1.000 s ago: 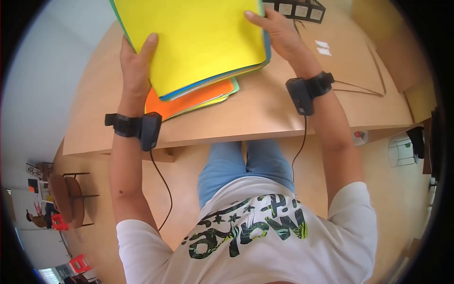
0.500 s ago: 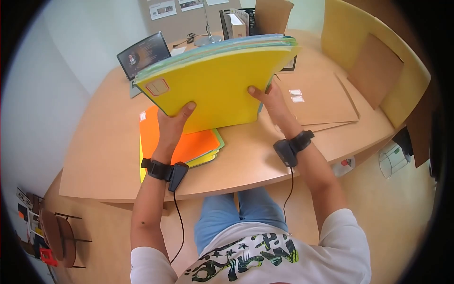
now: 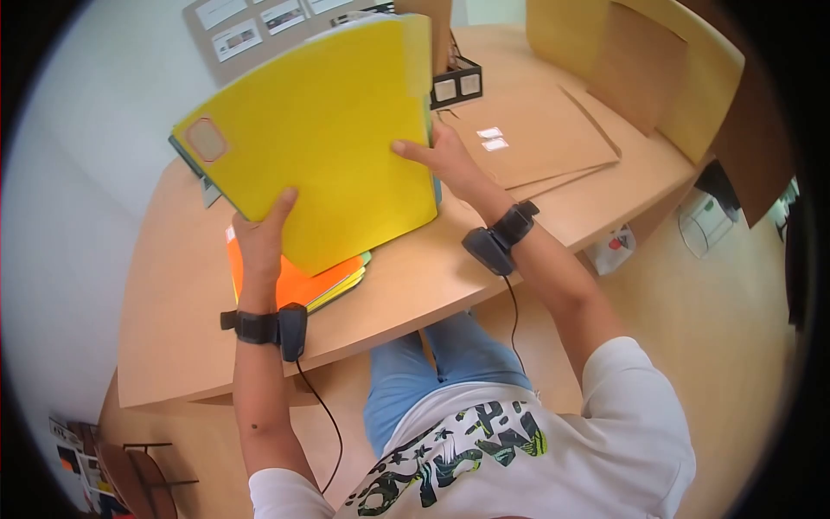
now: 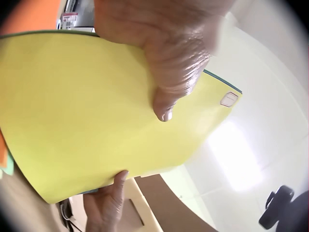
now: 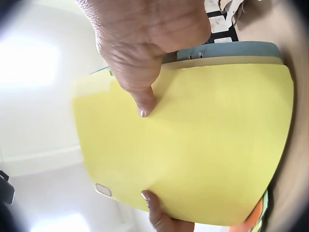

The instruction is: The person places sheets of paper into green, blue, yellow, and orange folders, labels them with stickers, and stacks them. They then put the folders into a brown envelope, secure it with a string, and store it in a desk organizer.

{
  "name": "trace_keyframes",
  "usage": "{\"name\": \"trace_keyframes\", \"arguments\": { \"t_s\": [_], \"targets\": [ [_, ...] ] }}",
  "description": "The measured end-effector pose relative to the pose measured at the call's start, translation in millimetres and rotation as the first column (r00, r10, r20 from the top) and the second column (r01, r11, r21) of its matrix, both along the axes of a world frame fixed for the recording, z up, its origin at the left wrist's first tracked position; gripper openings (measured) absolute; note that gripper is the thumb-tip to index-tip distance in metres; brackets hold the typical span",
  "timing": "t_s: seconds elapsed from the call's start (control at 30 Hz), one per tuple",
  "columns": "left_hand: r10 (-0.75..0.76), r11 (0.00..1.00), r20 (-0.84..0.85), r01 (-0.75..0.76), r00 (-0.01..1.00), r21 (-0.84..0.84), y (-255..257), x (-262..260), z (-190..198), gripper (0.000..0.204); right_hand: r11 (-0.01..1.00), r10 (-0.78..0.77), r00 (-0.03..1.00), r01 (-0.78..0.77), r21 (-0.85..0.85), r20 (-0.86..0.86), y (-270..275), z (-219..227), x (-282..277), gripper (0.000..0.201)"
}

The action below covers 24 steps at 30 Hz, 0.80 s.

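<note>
Both hands hold a stack of folders (image 3: 346, 164) tilted up over the table, its yellow front facing me. My left hand (image 3: 262, 242) grips the left edge, thumb on the yellow front and the other fingers hidden behind. On the opposite edge my right hand (image 3: 454, 164) grips in the same way, its thumb (image 5: 145, 104) lying on the yellow cover. A bordered label (image 3: 207, 139) sits in the upper left corner. Blue and tan layers (image 5: 231, 53) show behind the yellow one in the right wrist view. Below the stack lies an orange-topped folder pile (image 3: 303, 285), partly covered by it.
Brown folders (image 3: 536, 138) with two white labels lie on the table (image 3: 406, 298) at right. A black holder (image 3: 458, 84) stands behind them. Beyond are a yellow chair back or panel (image 3: 700, 69) and a board with pinned sheets (image 3: 194, 35).
The stack went from lying nearly flat to standing upright with its top edges showing, then its yellow face turned more toward me. Both hands kept their grip, and the head view shifted.
</note>
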<state>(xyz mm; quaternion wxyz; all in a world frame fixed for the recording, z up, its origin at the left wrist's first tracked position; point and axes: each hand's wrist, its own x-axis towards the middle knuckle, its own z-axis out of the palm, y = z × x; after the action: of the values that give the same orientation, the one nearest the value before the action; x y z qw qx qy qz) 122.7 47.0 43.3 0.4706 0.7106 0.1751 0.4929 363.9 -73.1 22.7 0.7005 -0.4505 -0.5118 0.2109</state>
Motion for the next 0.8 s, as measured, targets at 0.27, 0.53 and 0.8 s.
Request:
{"name": "trace_keyframes", "arguments": {
  "t_s": [0.27, 0.53, 0.8],
  "targets": [
    [-0.155, 0.739, 0.461, 0.413, 0.874, -0.533, 1, -6, -19, 0.051, 0.852, 0.522, 0.832, -0.500, 0.155, -0.190, -46, -27, 16, 0.069],
    [-0.035, 0.728, 0.572, 0.413, 0.819, -0.547, -71, 27, -59, 0.056, 0.996, 0.091, 0.746, -0.064, 0.064, -0.659, -64, -26, -92, 0.045],
    [-0.352, 0.816, 0.566, 0.541, 0.746, -0.205, -2, -69, -39, 0.040, 0.989, -0.002, 0.938, 0.054, 0.140, -0.347, -116, -10, -17, 0.033]
  ]
}}
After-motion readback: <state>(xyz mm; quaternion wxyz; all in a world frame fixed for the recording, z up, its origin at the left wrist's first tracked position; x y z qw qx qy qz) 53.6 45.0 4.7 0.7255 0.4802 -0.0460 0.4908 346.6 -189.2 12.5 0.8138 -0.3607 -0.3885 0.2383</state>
